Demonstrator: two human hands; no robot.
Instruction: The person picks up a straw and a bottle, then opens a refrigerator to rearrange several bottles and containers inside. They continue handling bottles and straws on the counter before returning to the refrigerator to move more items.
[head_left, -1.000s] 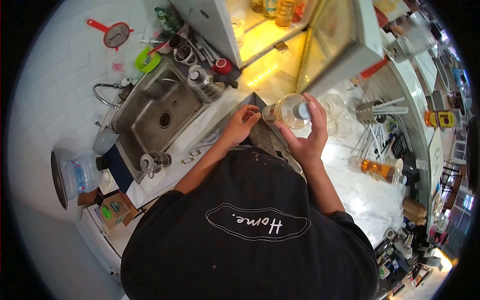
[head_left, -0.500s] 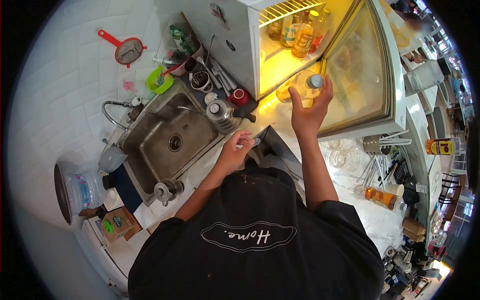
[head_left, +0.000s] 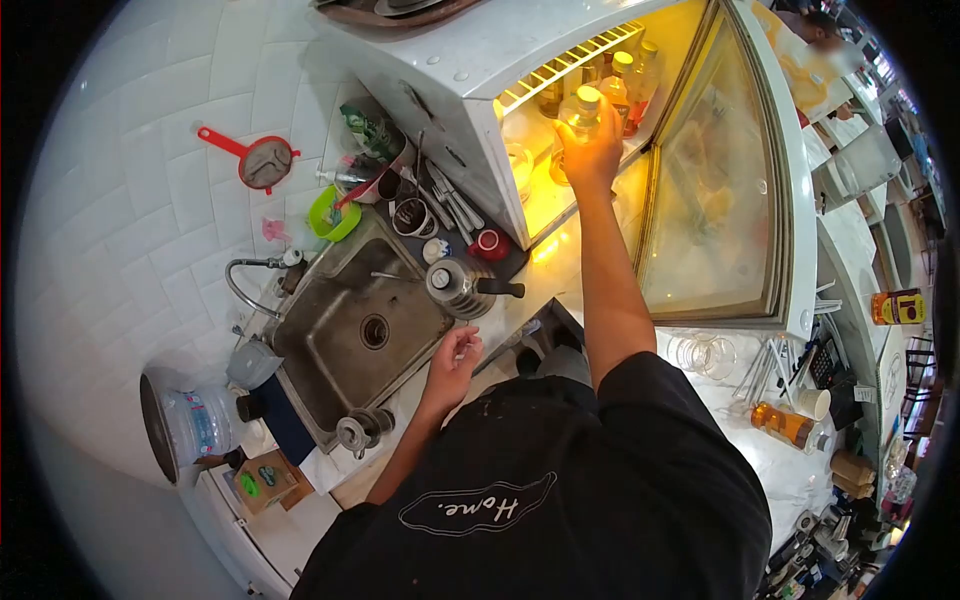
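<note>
Inside the lit cooler, below the wire shelf, the right hand is clamped around a clear bottle, thumb and fingers wrapped about its body below the yellow-lit cap. Whether its base touches the cooler floor cannot be told. Other bottles stand just behind it, and the glass door hangs wide open to the right. Near the sink, the left hand has its fingers loosely bent and apart, just below a metal kettle with a black handle.
</note>
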